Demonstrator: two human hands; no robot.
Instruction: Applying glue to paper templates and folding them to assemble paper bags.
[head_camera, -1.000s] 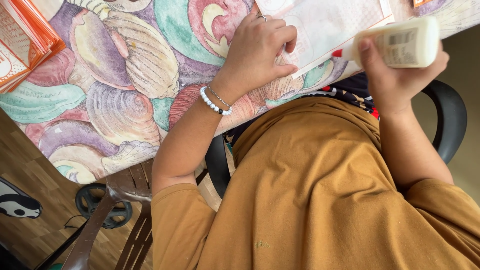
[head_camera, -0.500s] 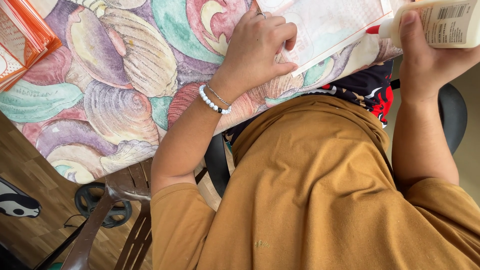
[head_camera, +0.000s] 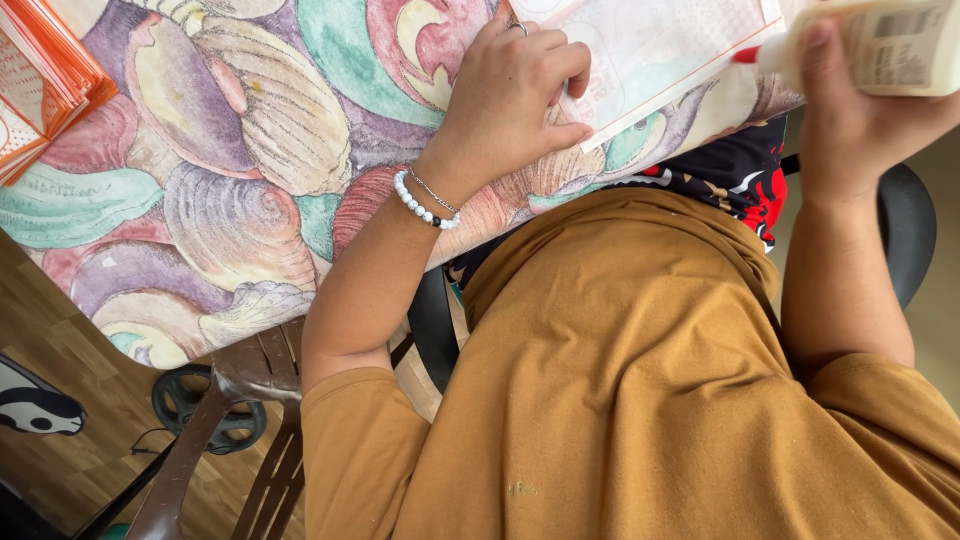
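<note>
**Glue Bottle Poised Over Paper at Shell-Print Worktop**

Shell-patterned cloth covers the worktop, where a white sheet of paper lies at the upper centre of the frame. Left hand, wearing a beaded bracelet, presses on the sheet's near edge, fingers curled together on the paper. Right hand, at the upper right, has its fingers clamped on a white glue bottle, red tip tilted toward the sheet's corner. Orange trays sit at upper left. Gluing cleanly likely calls for a steady pinning hand and gentle squeezing near the edge.
</note>
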